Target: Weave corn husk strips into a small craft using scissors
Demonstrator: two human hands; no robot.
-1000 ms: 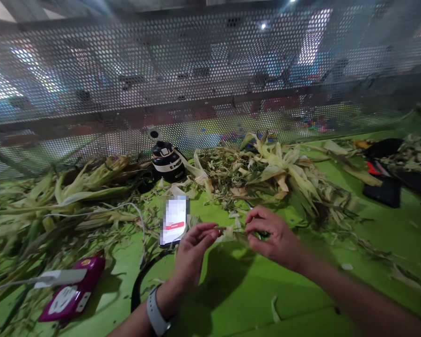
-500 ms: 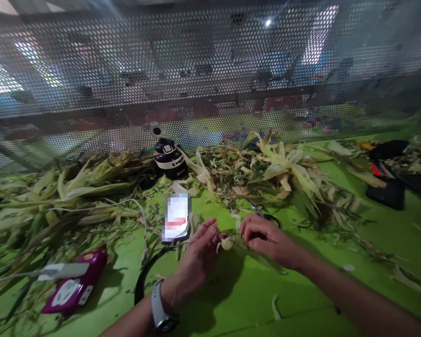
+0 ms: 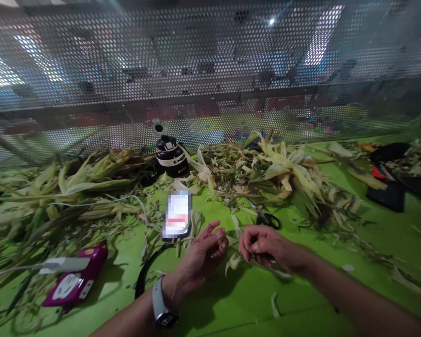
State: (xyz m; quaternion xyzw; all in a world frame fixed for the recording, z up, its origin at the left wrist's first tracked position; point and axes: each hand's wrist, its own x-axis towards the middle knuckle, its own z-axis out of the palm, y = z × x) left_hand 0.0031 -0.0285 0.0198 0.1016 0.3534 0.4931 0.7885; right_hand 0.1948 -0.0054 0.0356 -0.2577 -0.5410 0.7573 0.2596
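My right hand [image 3: 266,245] is closed, its fingers pinched on a long, pale strip of corn husk [image 3: 279,272] that trails out below the palm. A small, knotted-looking pale husk piece [image 3: 233,262] hangs between my hands, close to the right fingertips. My left hand [image 3: 205,252], with a watch [image 3: 164,316] on its wrist, has its thumb and fingers curled together just left of that piece. Whatever its fingertips hold is too small to make out. Behind the right hand lie black-handled scissors [image 3: 269,219], beside a narrow husk strip [image 3: 236,225].
A phone [image 3: 176,215] with a lit screen lies ahead of my left hand. Heaped dry husks [image 3: 280,164] line the back, around a black bottle [image 3: 171,157]. At left sits a purple device [image 3: 77,278] with a white cable; a perforated metal screen [image 3: 203,70] stands behind.
The small husk piece has dropped lower and away from my left fingertips. My right hand has moved slightly down, and more of the scissors shows.
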